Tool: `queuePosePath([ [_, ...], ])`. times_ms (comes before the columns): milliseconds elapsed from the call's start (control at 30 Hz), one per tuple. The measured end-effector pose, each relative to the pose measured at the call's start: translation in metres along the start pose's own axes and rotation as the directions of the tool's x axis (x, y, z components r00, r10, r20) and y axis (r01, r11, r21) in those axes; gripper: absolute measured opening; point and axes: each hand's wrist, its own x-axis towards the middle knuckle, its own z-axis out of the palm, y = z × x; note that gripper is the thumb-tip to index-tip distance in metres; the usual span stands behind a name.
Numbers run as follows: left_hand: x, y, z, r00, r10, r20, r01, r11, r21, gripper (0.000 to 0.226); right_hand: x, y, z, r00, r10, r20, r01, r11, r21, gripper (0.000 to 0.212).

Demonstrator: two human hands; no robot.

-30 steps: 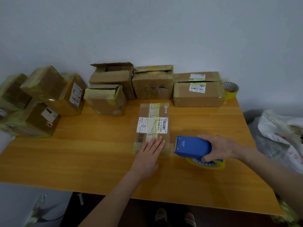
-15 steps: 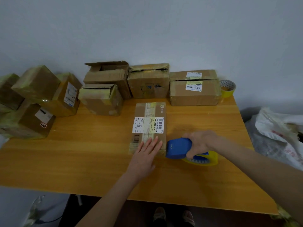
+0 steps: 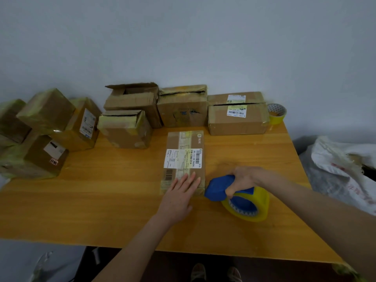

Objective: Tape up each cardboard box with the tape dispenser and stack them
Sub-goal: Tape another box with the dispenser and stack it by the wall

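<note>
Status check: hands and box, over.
Left hand flat on box. Right hand grips dispenser at box's near right corner. Nothing in the way.

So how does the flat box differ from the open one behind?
The flat box lies low and closed, white label on top; the open box stands taller, flaps up. The left hand rests on the flat box; none touches the open box. Both are brown cardboard.

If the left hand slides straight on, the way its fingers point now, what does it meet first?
Probably the white shipping label on the flat box under the left hand; the fingertips lie just short of it.
</note>
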Motion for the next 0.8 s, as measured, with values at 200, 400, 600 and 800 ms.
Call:
queuePosePath([
  [200, 0.003, -0.001, -0.004, 0.999, -0.012, -0.038, 0.009, 0.997, -0.079, 0.070, -0.013, 0.038, -0.004, 0.998, 0.049, -0.050, -0.040, 0.987, 0.158, 0.057],
  [400, 0.022, 0.008, -0.025, 0.932, -0.251, -0.262, 0.150, 0.924, -0.351, 0.041, 0.001, 0.058, -0.002, 0.926, 0.243, -0.290, 0.076, 0.632, 0.771, 0.034],
  [600, 0.029, -0.001, -0.034, 0.853, -0.439, -0.283, 0.295, 0.852, -0.432, 0.045, 0.015, 0.082, 0.010, 0.933, 0.349, -0.091, 0.028, 0.182, 0.983, 0.048],
  [800, 0.010, -0.031, -0.032, 0.765, -0.643, -0.027, 0.462, 0.578, -0.673, 0.039, 0.013, 0.106, 0.011, 0.880, 0.449, -0.155, -0.036, 0.388, 0.921, 0.052],
])
